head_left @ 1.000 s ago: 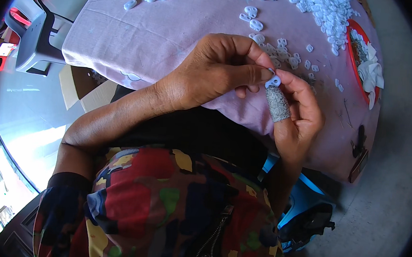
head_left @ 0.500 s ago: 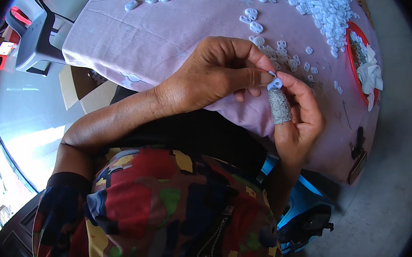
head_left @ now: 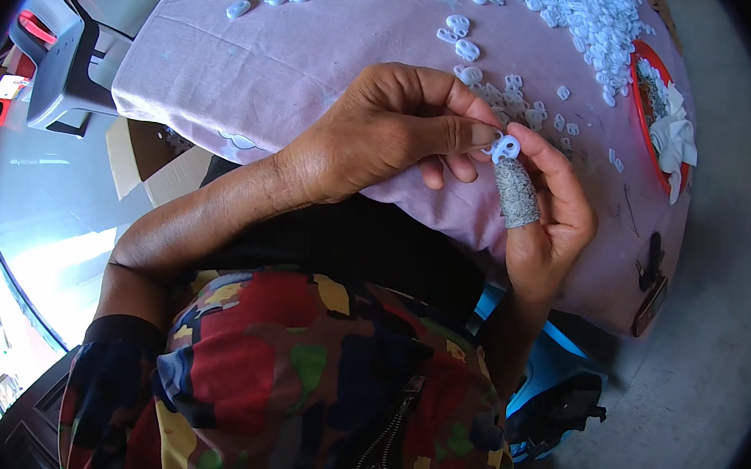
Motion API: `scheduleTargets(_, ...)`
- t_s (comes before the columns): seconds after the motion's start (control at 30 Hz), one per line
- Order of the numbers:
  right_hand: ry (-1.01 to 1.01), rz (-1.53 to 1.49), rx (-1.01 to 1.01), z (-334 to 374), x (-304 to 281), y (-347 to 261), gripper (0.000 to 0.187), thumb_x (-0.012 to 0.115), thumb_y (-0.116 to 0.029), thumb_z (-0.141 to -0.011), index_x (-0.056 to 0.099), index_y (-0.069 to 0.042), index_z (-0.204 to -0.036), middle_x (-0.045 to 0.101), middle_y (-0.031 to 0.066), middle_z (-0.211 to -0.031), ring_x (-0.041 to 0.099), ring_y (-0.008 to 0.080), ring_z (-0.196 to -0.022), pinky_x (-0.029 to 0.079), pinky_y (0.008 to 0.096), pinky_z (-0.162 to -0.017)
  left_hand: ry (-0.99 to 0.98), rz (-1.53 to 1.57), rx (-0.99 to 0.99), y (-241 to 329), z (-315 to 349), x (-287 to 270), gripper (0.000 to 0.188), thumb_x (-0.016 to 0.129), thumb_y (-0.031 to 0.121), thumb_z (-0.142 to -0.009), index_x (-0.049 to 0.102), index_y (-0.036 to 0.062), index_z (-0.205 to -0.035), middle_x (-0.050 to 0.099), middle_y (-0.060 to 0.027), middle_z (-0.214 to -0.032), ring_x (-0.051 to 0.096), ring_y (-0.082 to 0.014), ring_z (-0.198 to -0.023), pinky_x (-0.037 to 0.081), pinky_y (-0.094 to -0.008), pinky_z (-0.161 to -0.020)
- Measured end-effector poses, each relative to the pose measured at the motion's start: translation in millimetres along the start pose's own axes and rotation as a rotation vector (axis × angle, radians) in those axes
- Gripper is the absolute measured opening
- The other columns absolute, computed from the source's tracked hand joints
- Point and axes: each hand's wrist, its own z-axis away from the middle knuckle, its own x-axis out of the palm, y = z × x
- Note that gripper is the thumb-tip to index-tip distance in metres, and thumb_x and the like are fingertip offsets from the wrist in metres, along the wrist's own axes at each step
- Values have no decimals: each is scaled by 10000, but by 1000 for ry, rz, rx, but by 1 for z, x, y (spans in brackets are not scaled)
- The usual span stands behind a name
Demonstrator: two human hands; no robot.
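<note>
Up over the table's near edge, my two hands meet at a small white plastic piece [head_left: 507, 148] with round holes. My left hand [head_left: 384, 137] comes across from the left, its thumb and forefinger pinched at the piece's left edge; its other fingers curl loosely below. My right hand [head_left: 561, 210] holds the same piece between thumb and forefinger. A grey speckled finger sleeve [head_left: 517, 193] covers the right thumb. Whether the left fingertips pinch a second small part, I cannot tell. Just beyond lie several loose small white pieces [head_left: 512, 99].
A pink cloth covers the round table [head_left: 229, 70]. A large heap of white pieces [head_left: 581, 25] lies at the far right, beside a red tray [head_left: 642, 97] with white cloth. Keys [head_left: 653, 259] lie near the right edge. A grey chair [head_left: 63, 73] and cardboard box [head_left: 146, 156] stand left.
The white piece has tilted and shifted slightly to the right, with its holes facing up more plainly. My right hand has moved a little to the right with it.
</note>
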Motion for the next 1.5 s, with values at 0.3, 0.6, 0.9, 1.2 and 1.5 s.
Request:
scheduleTargets(0.3, 22, 13, 7, 0, 1, 1, 325, 546, 126, -833, 597, 75, -1150, 628, 120, -1070, 612, 165, -989, 483, 279, -891, 26, -14, -2, 0, 2, 3, 179, 603, 122, -928, 635, 9, -1062, 662, -45, -875, 640, -81, -743, 481, -169, -554)
scheduleTargets(0.6, 8, 30, -2, 0, 2, 1, 334, 555, 134, -825, 599, 79, -1151, 624, 122, -1090, 610, 163, -999, 482, 276, -896, 34, -23, 58, -5, 3, 2, 156, 612, 131, -927, 638, 16, -1028, 632, -5, -825, 582, -42, -690, 422, -147, -542)
scheduleTargets(0.9, 6, 47, -11, -3, 3, 3, 341, 548, 150, -816, 614, 72, -1142, 625, 116, -1074, 609, 158, -991, 485, 261, -878, 80, -5, 34, -4, 3, 4, 158, 625, 121, -916, 648, 16, -1032, 647, -16, -845, 598, -46, -687, 449, -146, -532)
scheduleTargets(1.2, -2, 179, -47, -10, 7, -2, 325, 574, 129, -799, 641, 53, -1108, 645, 97, -977, 621, 142, -907, 494, 244, -806, 125, 3, 61, -4, 7, 6, 147, 626, 111, -911, 656, 20, -1022, 635, -6, -815, 591, -44, -672, 440, -147, -523)
scheduleTargets(1.5, 29, 424, -202, -10, 13, -3, 381, 669, 59, -757, 657, -13, -1131, 640, 63, -890, 611, 102, -754, 454, 197, -580, 139, 125, -56, 4, 4, 7, 139, 628, 120, -909, 664, 27, -1006, 651, -9, -855, 602, -61, -736, 459, -187, -600)
